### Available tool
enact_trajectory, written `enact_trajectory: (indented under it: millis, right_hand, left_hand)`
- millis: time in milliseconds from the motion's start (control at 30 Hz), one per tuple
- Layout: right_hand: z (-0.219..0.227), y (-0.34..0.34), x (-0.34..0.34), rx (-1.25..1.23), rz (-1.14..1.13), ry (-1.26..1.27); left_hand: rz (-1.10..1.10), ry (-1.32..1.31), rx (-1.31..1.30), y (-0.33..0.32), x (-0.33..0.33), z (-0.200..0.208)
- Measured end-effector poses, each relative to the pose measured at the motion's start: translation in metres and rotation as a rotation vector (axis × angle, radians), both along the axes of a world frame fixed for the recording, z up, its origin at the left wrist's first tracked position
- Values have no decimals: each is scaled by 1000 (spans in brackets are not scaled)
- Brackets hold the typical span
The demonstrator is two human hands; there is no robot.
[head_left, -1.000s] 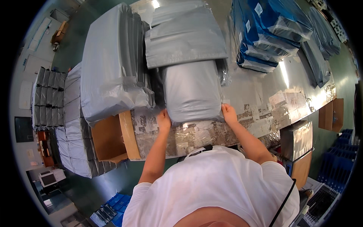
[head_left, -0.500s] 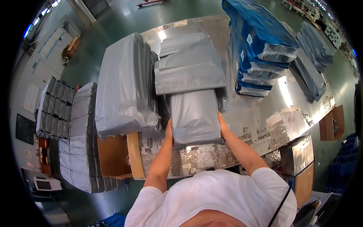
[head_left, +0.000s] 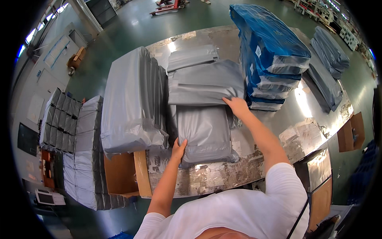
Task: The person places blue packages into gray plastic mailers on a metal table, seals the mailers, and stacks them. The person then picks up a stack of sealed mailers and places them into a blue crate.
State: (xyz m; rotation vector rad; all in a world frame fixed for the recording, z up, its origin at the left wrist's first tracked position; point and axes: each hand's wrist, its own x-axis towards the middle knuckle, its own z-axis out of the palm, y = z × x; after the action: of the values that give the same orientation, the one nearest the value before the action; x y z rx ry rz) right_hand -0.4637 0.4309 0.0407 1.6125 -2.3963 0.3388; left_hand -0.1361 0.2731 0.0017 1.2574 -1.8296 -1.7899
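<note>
Grey plastic is wrapping the package (head_left: 203,129), which is lying on the tabletop (head_left: 215,179), its far end sitting under grey bags (head_left: 207,79). My left grip (head_left: 180,148) is bracing its left edge, apparently for steadiness; its closure I cannot tell. My right grip (head_left: 234,104) is pinching the bags' near edge, no longer flanking the package as half a second ago.

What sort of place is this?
Probably a packing area in a factory or warehouse: grey-wrapped packages and a blue-wrapped stack share a worn metal-topped table, and red equipment, perhaps a pallet jack, stands on the green floor beyond.
</note>
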Motion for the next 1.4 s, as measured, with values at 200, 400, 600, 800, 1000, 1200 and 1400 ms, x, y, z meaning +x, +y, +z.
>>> enact_trajectory:
  millis: [200, 400, 600, 800, 1000, 1200, 1400]
  right_hand:
    - [-31, 193, 99, 688, -316, -352]
    - [49, 178, 130, 1165, -72, -482]
    - [52, 29, 119, -358, 118, -304]
    - [-42, 68, 100, -5, -109, -425]
    - [-81, 129, 75, 262, -135, -313]
    - [-87, 26, 75, -528, -269, -1620]
    - [-62, 25, 88, -534, -243, -2402]
  left_hand:
    - [-43, 84, 136, -7, -2, -17]
    - [-80, 237, 373, -26, 3, -29]
    - [48, 326, 391, -19, -3, -34]
    - [85, 290, 257, -5, -5, -22]
    - [77, 260, 500, -23, 4, -48]
    - [185, 445, 596, -2, -5, -47]
    - [63, 278, 555, 26, -31, 83]
